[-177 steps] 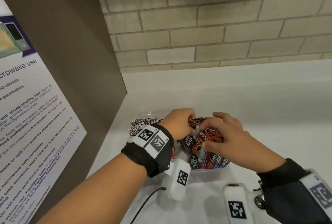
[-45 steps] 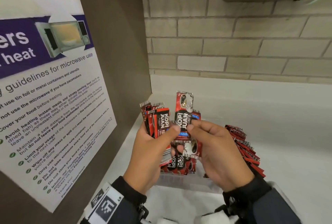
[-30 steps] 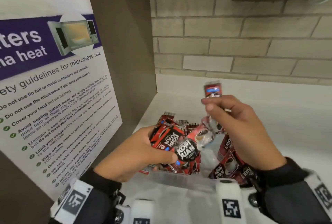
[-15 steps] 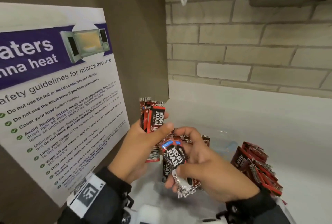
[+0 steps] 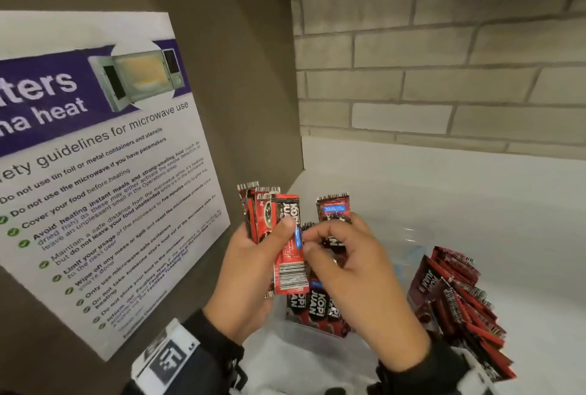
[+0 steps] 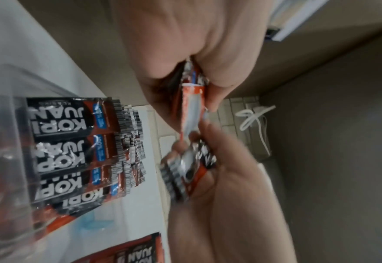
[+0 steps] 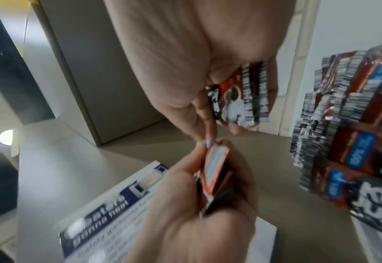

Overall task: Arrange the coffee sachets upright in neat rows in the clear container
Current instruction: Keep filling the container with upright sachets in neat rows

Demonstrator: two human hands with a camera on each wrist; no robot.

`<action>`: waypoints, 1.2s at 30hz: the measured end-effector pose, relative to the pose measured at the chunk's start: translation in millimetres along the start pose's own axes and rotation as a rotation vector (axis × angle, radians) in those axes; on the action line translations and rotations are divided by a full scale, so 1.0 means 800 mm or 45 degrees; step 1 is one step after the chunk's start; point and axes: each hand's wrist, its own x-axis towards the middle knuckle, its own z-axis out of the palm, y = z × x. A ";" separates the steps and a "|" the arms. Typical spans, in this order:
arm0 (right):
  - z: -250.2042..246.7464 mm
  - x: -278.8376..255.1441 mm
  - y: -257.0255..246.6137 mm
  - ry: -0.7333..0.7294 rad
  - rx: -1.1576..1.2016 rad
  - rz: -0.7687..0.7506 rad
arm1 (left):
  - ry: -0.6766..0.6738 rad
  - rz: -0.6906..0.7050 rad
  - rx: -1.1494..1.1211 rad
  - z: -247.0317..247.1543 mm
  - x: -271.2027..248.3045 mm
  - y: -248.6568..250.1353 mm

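Gathering sachets: our left hand point(image 5: 250, 271) clamps an upright bundle point(image 5: 272, 226), squared for slotting; right hand point(image 5: 352, 267) pinches more sachets point(image 5: 333, 214) beside that grip. Clear container point(image 5: 304, 329) sits below on the worktop point(image 5: 475, 214).

light: dim, even | wrist views: blurred, perhaps motion | edges: warped

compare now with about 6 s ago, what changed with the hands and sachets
Then both hands dug in the container. Now they are raised above it: left hand grips a fanned stack of sachets, right hand holds a sachet beside it. Container and poster stayed put.
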 end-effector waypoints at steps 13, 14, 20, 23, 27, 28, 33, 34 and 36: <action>0.002 -0.002 0.003 0.083 -0.340 -0.078 | -0.008 0.089 0.152 0.012 -0.007 0.000; 0.002 0.000 0.005 0.142 -0.284 -0.082 | 0.001 0.090 0.128 0.013 -0.007 0.000; -0.008 0.008 0.016 0.253 0.328 0.135 | 0.043 0.051 -0.006 0.015 -0.008 0.003; -0.007 0.008 0.011 0.223 0.625 0.246 | 0.031 0.070 -0.004 0.017 -0.010 0.003; -0.005 0.006 0.012 0.114 0.551 0.195 | 0.064 0.080 0.038 0.016 -0.008 0.006; -0.007 0.006 0.013 0.105 0.510 0.179 | 0.066 0.085 0.049 0.015 -0.008 0.008; -0.023 0.010 0.010 0.070 0.594 0.213 | 0.029 0.068 0.049 0.014 -0.009 0.015; -0.024 0.010 0.009 0.035 0.631 0.215 | 0.000 0.045 0.062 0.016 -0.010 0.014; -0.019 0.007 0.009 -0.062 0.610 0.176 | -0.073 -0.015 0.100 0.021 -0.013 0.011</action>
